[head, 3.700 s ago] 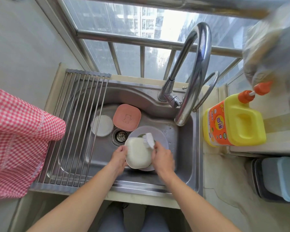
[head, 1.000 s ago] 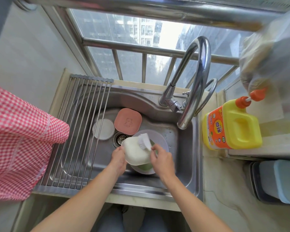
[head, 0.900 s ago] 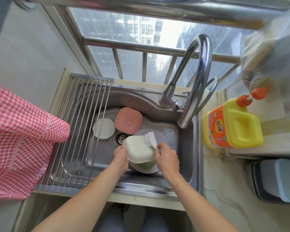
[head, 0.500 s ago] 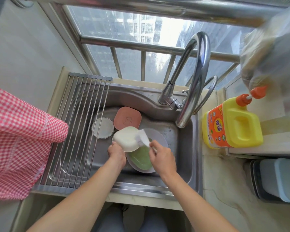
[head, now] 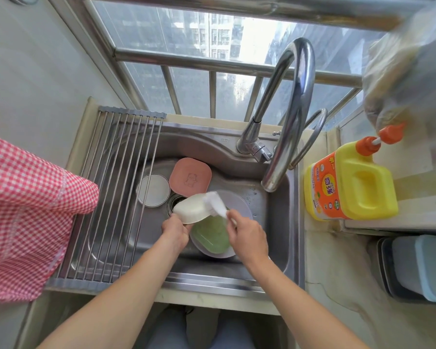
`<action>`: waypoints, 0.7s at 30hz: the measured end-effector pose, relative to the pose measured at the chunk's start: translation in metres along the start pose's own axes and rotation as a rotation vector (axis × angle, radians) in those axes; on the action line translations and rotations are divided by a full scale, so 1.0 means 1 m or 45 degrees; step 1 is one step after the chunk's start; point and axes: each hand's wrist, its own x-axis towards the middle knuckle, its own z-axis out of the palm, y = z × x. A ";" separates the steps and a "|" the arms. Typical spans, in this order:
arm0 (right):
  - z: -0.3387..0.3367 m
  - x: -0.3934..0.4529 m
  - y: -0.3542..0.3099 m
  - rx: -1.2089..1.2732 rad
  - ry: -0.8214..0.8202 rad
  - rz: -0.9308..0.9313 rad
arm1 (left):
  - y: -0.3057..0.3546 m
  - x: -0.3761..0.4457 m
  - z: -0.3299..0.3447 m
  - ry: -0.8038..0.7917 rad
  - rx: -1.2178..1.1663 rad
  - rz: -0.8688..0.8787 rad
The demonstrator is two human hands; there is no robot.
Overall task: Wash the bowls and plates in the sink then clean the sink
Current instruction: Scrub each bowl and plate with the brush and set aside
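In the sink (head: 277, 222), left fingers (head: 173, 221) grip cream bowl (head: 190, 210); right fingers (head: 233, 219) grip brush (head: 215, 202).

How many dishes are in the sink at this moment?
5: a white bowl held in the left hand, a green dish on a pale plate, a pink plate, and a small round dish. More may be hidden.

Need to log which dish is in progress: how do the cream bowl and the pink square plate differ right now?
The cream rounded-square bowl is held tilted above the basin by the left hand while the right hand works a white brush on it; the pink rounded-square plate lies flat and untouched on the sink floor. The bowl is deeper and plain; the plate bears a bear outline. Both have rounded corners.
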 end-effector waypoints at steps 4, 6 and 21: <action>0.003 0.002 0.001 0.073 0.038 -0.028 | -0.002 0.000 0.000 -0.039 0.035 -0.022; 0.008 -0.005 -0.011 0.021 -0.073 -0.229 | -0.004 -0.002 0.001 -0.060 0.067 -0.034; 0.004 -0.001 -0.016 0.056 -0.034 0.070 | -0.006 0.004 -0.001 -0.319 0.568 0.322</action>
